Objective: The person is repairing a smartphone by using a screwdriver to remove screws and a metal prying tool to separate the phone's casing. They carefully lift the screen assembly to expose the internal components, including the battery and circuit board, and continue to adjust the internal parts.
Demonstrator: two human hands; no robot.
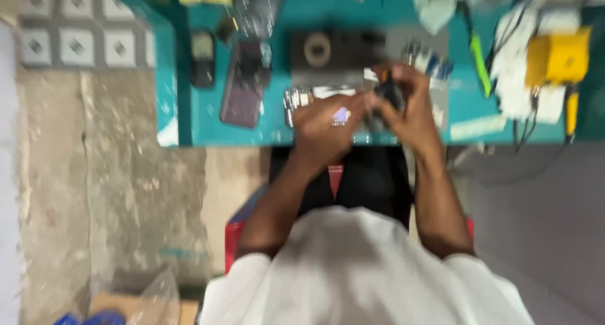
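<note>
The whole view is motion-blurred. My two hands meet above the near edge of a teal table [472, 107]. My right hand [414, 110] is closed around a small dark object [391, 98], held up off the table. My left hand [326, 128] is curled against the same object from the left, and a small bluish shiny bit [341, 116] shows at its fingers. What the object is cannot be made out. My white shirt fills the bottom of the view.
On the table lie a dark phone [242, 85], a small black device [203, 59], a grey mat with a tape roll [317, 49], a green-handled tool [480, 63] and a yellow device [558, 57] with white cables. A red seat edge [234, 233] shows below, with concrete floor to the left.
</note>
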